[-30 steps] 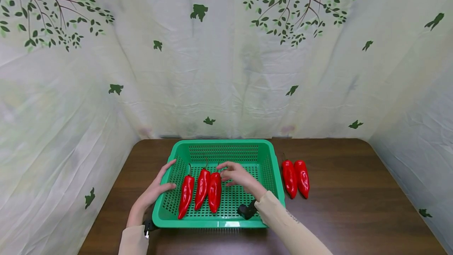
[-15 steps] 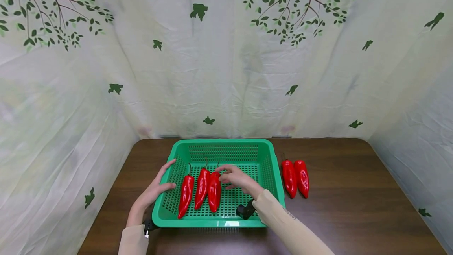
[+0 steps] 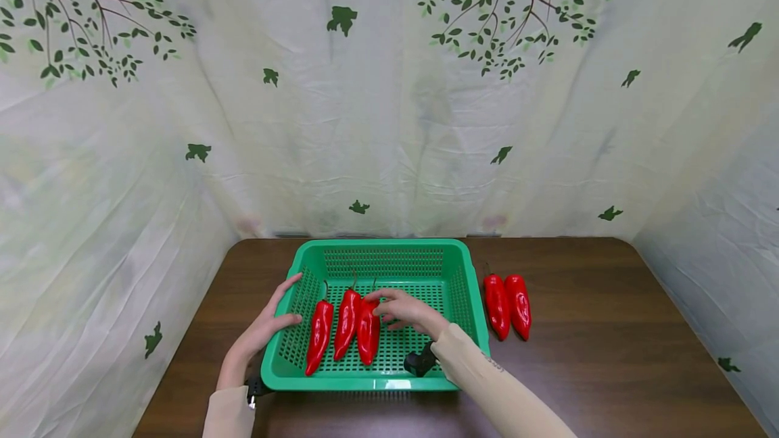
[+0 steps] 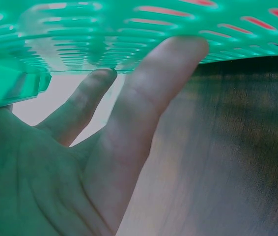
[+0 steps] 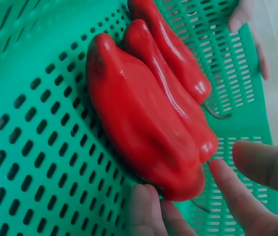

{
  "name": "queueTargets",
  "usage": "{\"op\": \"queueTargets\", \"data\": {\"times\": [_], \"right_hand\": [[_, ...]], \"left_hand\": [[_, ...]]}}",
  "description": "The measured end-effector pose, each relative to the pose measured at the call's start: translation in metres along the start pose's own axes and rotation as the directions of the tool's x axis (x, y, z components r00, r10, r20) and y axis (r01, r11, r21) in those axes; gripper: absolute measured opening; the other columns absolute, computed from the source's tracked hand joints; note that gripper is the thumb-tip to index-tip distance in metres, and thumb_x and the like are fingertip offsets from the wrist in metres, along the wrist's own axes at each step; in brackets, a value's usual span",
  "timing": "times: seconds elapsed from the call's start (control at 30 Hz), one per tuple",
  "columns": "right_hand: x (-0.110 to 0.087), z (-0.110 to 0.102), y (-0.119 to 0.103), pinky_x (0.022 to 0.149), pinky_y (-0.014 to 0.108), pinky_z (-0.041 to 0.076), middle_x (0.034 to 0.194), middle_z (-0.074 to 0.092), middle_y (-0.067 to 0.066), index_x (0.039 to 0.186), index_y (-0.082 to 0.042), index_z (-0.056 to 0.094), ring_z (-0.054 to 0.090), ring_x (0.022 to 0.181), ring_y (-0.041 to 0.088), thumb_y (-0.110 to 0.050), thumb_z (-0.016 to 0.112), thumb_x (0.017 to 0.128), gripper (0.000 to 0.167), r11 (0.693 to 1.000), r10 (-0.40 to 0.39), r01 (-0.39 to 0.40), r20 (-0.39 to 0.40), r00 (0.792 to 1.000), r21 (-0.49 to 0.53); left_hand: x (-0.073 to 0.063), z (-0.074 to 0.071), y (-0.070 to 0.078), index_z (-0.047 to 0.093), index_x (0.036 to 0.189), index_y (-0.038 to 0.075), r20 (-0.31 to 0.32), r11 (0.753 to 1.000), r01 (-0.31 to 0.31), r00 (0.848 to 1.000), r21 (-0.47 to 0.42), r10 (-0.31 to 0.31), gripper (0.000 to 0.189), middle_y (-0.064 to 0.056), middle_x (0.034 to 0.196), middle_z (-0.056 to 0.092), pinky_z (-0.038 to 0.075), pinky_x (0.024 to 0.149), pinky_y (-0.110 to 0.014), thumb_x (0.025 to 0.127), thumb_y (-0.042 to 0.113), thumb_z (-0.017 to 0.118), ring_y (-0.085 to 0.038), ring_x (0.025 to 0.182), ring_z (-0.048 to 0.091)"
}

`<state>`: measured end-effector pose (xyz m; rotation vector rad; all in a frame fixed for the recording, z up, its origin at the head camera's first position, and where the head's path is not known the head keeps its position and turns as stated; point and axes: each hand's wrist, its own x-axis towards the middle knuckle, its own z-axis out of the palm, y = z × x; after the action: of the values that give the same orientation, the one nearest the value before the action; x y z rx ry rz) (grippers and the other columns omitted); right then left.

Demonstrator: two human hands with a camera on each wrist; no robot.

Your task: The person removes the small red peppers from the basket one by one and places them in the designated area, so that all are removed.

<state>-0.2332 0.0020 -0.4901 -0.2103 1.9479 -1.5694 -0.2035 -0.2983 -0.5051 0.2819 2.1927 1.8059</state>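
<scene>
A green slotted plastic basket (image 3: 389,384) stands on the table, with three glossy red peppers inside: a left pepper (image 3: 319,336), a middle pepper (image 3: 347,330) and a right pepper (image 3: 368,336). My right hand (image 3: 406,308) reaches over the stem end of the right pepper. In the right wrist view, its extended fingers (image 5: 242,199) lie around that nearest pepper (image 5: 144,118); whether every fingertip touches it, I cannot tell. My left hand (image 3: 268,326) rests at the basket's left side, thumb and fingers spread. The left wrist view has its digits (image 4: 144,93) against the green slotted plastic.
Two more red peppers, one (image 3: 497,306) beside the other (image 3: 518,306), lie on the brown wooden table (image 3: 596,357) right of the basket. A black wrist device (image 3: 420,360) hangs under my right wrist, over the basket. A pale leaf-patterned cloth (image 3: 389,120) hangs behind.
My right hand has shifted slightly left and toward me, its fingertips coming over the right pepper's stem end. The peppers and my left hand stay in place.
</scene>
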Motion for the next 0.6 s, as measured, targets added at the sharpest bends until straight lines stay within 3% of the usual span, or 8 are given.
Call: {"op": "queueTargets", "data": {"times": [0.6], "right_hand": [[0.0031, 0.0032, 0.0009, 0.085, 0.051, 0.048, 0.119, 0.057, 0.009, 0.136, -0.013, 0.054, 0.057, 0.099, 0.031, -0.01, 0.059, 0.091, 0.045, 0.996, 0.051, -0.046, 0.072, 0.996, -0.075]], "left_hand": [[0.0019, -0.0001, -0.0033, 0.015, 0.152, 0.026, -0.027, 1.0, 0.019, 0.999, 0.015, -0.019, 0.075, -0.019, 0.151, 0.011, 0.051, 0.084, -0.05, 0.089, 0.011, 0.054, -0.05, 0.126, 0.031]]}}
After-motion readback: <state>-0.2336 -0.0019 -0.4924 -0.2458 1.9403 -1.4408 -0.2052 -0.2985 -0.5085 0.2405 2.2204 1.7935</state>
